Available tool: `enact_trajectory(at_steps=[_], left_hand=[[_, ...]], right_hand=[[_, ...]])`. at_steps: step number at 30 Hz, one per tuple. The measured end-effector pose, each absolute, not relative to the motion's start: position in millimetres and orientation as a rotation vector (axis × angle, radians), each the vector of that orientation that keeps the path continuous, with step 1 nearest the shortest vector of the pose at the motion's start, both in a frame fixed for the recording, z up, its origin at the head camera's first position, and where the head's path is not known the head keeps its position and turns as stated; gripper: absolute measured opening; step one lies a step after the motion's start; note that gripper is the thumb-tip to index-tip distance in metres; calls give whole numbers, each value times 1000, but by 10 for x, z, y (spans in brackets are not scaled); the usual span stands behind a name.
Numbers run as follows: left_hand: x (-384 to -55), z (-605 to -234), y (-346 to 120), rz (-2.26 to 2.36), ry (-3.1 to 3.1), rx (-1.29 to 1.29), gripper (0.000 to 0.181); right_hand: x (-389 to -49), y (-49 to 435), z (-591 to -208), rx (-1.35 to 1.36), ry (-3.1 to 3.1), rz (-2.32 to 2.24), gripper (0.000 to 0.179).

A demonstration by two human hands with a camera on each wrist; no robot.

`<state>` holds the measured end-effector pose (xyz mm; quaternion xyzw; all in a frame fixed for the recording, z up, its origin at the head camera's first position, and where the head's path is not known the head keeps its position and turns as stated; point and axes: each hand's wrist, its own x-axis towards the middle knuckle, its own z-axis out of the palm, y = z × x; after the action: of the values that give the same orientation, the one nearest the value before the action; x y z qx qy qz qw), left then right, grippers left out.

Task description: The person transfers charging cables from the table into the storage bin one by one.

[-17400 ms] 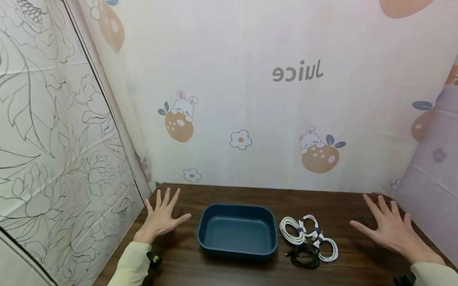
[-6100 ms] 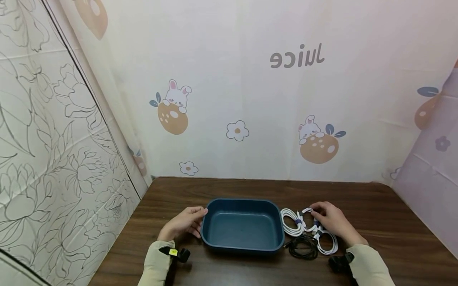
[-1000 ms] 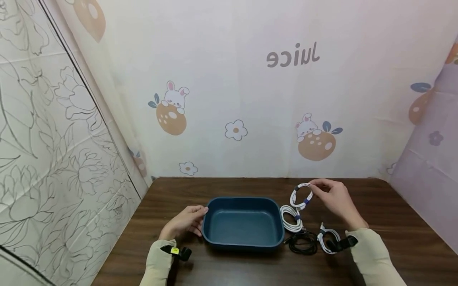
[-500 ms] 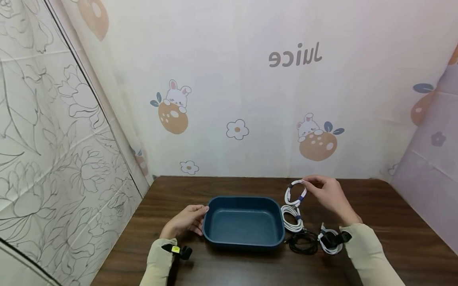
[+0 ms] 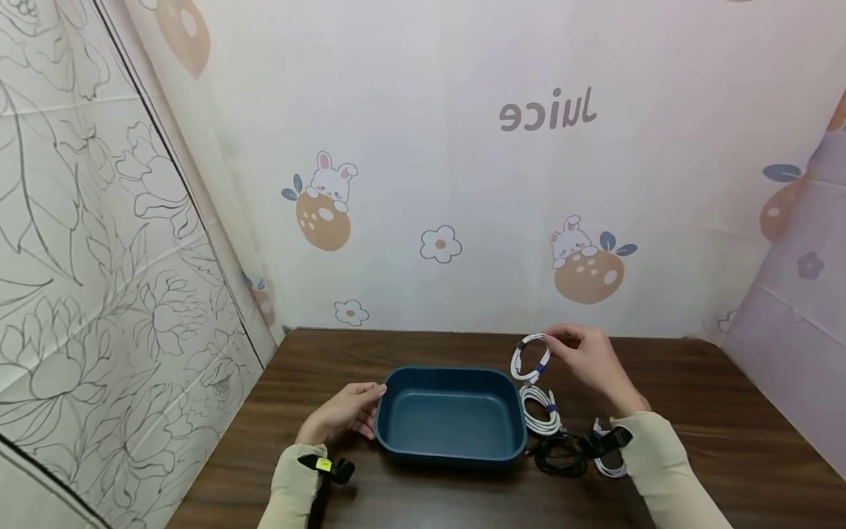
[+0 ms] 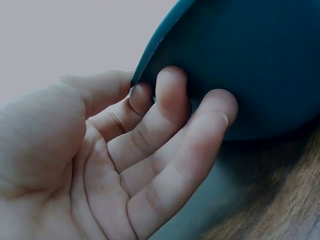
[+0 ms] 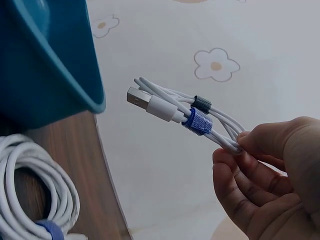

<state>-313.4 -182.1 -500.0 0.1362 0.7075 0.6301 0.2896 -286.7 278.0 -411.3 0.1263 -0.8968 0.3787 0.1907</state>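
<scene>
The left hand [image 5: 340, 411] holds the left end of a dark blue rectangular bin [image 5: 449, 422]. In the left wrist view its thumb is at the rim while curled fingers [image 6: 172, 92] lie against the outer wall. Behind the bin's right corner, the right hand [image 5: 591, 360] pinches a coiled white USB cable [image 7: 162, 107] between thumb and fingertips, raised off the table. Blue and dark straps bind this coil, and its metal plug shows in the right wrist view. Below it a larger white cable coil [image 7: 65, 192] lies beside the bin.
A black cable coil [image 5: 562, 441] lies at the bin's front right. Another white cable [image 5: 611, 470] is partly hidden behind the right wrist camera [image 5: 611, 441]. A printed curtain [image 5: 449, 184] hangs behind the brown wooden table [image 5: 714, 426].
Over the last second the right hand has moved left with the white USB cable, nearer the bin. Earlier that cable lay among the others. The left hand keeps its hold on the rim.
</scene>
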Motion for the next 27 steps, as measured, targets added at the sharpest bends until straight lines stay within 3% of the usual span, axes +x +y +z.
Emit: enact_trajectory(at_steps=[11,27], left_hand=[[-3164,-5162,-1830,1781,1724,342,33],[-3153,-5081,-1830,1752,1783,279,37]], right_hand=[[-2912,2601,-4074,368,-2538,1139,22],[-3008,2293,-4028,447,-2516,1211,17]])
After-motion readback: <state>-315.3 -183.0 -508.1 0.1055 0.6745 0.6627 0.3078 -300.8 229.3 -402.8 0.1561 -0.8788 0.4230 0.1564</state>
